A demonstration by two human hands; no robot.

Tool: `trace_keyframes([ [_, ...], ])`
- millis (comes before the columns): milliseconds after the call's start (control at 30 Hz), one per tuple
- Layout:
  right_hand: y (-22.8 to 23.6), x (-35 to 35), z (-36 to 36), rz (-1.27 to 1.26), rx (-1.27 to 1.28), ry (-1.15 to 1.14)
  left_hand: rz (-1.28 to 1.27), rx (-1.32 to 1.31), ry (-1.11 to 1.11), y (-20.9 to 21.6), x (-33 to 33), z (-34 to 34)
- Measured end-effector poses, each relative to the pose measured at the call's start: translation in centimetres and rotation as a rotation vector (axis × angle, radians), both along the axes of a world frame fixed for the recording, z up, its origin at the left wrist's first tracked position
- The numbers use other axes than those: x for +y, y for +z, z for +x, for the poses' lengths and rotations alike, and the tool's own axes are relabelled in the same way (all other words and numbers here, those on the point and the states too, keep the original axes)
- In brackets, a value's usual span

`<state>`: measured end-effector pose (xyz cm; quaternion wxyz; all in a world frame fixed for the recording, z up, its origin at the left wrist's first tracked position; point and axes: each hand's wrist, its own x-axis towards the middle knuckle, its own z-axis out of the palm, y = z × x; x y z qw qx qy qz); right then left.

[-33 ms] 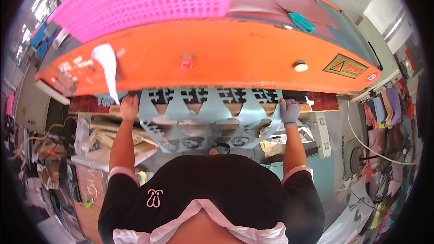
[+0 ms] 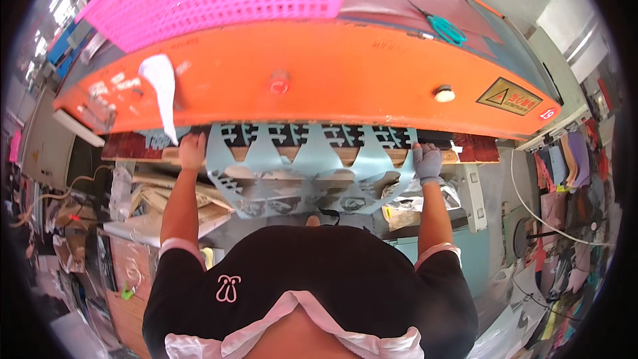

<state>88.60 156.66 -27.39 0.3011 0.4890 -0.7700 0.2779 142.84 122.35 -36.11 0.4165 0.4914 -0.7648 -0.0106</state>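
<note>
A pale blue-green sheet (image 2: 312,159) full of cut-out shapes hangs over the front edge of a board, its lower part drooping toward me. The board is dark on top with a wooden front edge (image 2: 286,154), and its back runs under the orange machine beam. My bare left hand (image 2: 193,151) is closed on the board's edge, just left of the sheet. At the sheet's right side my right hand (image 2: 427,161), in a grey glove, is closed on the same edge, its thumb side close to the sheet. The fingertips of both hands are partly hidden.
The orange beam (image 2: 359,73) spans the width just beyond my hands, with a red button (image 2: 279,84) and a pale knob (image 2: 444,94). On top lie a pink basket (image 2: 219,6) and teal-handled scissors (image 2: 446,30). Blue-green pieces (image 2: 158,137) lie at left.
The view has shifted slightly, so the beam sits a little higher in the picture. The sheet's hanging part has swayed a little; both hands keep their places.
</note>
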Motion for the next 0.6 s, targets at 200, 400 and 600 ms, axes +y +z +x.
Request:
trace_keyframes([
  [200,-1.4,3.8,1.0,0.014,-0.082,-0.054,-0.021,0.035,0.000,-0.7,4.2,1.0],
  [400,-4.2,11.7,5.9,-0.092,-0.204,-0.160,-0.123,0.067,-0.021,-2.2,14.2,5.5],
  [600,-6.2,19.0,13.5,-0.340,-0.539,-0.426,-0.136,0.082,-0.005,-4.9,24.4,10.8],
])
